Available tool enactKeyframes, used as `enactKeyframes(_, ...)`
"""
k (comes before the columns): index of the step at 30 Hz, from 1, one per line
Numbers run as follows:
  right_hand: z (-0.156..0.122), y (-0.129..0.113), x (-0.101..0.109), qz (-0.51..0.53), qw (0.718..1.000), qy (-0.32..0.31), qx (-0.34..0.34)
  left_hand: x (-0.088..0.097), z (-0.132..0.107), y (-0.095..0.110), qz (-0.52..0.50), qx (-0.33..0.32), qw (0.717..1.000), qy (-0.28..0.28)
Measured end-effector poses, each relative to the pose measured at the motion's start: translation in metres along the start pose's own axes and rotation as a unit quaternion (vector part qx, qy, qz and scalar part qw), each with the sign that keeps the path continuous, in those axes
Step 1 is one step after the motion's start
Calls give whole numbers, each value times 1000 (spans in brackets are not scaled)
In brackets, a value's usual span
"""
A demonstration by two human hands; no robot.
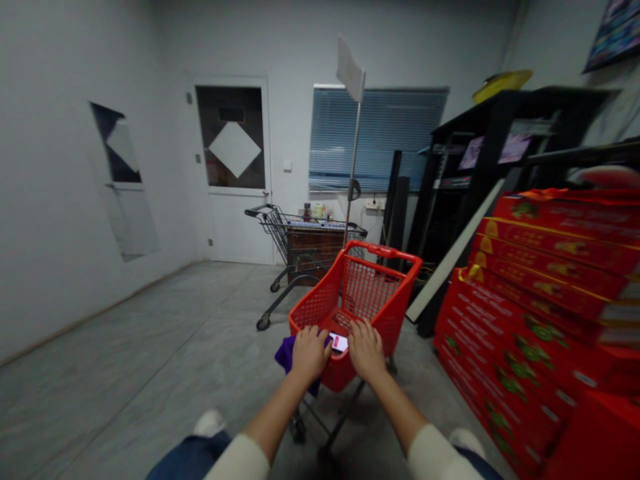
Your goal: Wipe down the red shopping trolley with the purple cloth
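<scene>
A red plastic shopping cart (373, 287) stands right in front of me, its low end toward me. My left hand (311, 350) is closed over the near rim with a purple cloth (286, 353) bunched under it, and the cloth hangs down outside the basket. Over the same rim, further right, curl the fingers of my right hand (366, 347). Between the two hands a small flat panel with a white and pink face (339, 343) shows at the rim; whether it is a phone or a label I cannot tell. The fingertips are partly hidden inside the basket.
Behind stands a grey metal cart (320, 233) with a brown box and small items, near a white sign on a pole (351, 70). Red cartons (515, 340) are stacked close on my right, beside a leaning white board (455, 253) and black shelving (493, 133). A door (235, 227) is at the back left.
</scene>
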State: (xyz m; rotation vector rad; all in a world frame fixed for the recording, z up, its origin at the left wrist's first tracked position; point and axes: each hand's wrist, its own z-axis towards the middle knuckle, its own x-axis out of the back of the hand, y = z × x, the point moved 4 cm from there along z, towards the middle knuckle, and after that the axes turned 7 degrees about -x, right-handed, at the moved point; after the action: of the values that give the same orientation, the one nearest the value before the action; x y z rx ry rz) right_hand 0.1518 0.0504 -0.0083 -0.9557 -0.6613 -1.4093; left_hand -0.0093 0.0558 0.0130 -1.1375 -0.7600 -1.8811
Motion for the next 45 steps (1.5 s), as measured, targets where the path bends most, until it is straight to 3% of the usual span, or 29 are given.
enactKeyframes(3, -2, 0, 1, -2, 1000, 1, 5, -1, -5, 17, -13, -28, 1000, 0)
enactKeyframes(5, -1, 1, 4, 0, 1000, -9, 10, -2, -2, 14, -21, -49, 999, -10)
enactKeyframes(8, 0, 2, 5, 5, 1000, -22, 3, -3, 9, -11, -17, -61, 998, -26)
enactKeyframes(12, 0, -4, -1, 8, 1000, -13, -10, -2, 22, -51, -9, -19, 1000, -21)
enactKeyframes(14, -1, -8, -6, 10, 1000, -2, -14, -2, 23, -59, -10, 1, 1000, -10)
enactKeyframes(17, -2, -11, -13, 10, 999, 19, -24, -2, 17, -50, -5, 12, 1000, -2)
enactKeyframes(22, -2, -9, -18, 11, 999, 48, -13, -3, 3, -1, -12, -5, 1000, -3)
enactKeyframes(25, -3, -6, -15, 9, 999, 46, -6, -4, -1, 17, -23, -10, 1000, 1)
enactKeyframes(28, -3, -5, -8, 3, 1000, 25, -9, -5, 2, 14, -24, -10, 1000, 1)
enactKeyframes(33, -5, -14, 4, 3, 1000, -4, -29, -4, 16, -26, -1, 16, 1000, -7)
enactKeyframes(37, -6, -29, 1, 9, 999, -20, -28, -1, 24, -48, -2, 55, 998, -20)
enactKeyframes(40, -8, -38, -5, 13, 999, -14, -35, 0, 21, -42, 5, 76, 997, -18)
enactKeyframes(45, -9, -45, -1, 13, 999, -24, -26, 2, 2, -10, -9, 73, 997, 2)
